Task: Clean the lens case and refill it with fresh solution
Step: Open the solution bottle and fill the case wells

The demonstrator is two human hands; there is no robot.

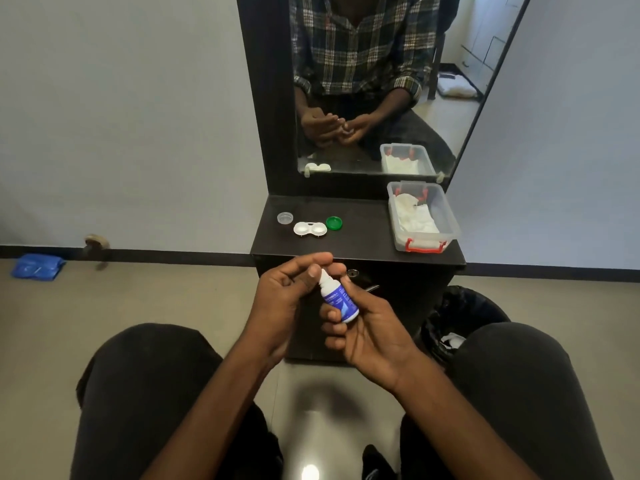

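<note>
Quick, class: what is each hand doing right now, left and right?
Left hand: fingers closed at the top of the solution bottle, at its cap.
Right hand: closed around the solution bottle, holding it roughly upright.

The solution bottle (339, 299) in the right hand (367, 327) wore a blue label under a white neck. Beyond the hands, on the black bench (360, 237), lay a white lens case (310, 229), a green cap (334, 223), a clear cap (285, 217) and a clear red-clasped box (423, 216).
</note>
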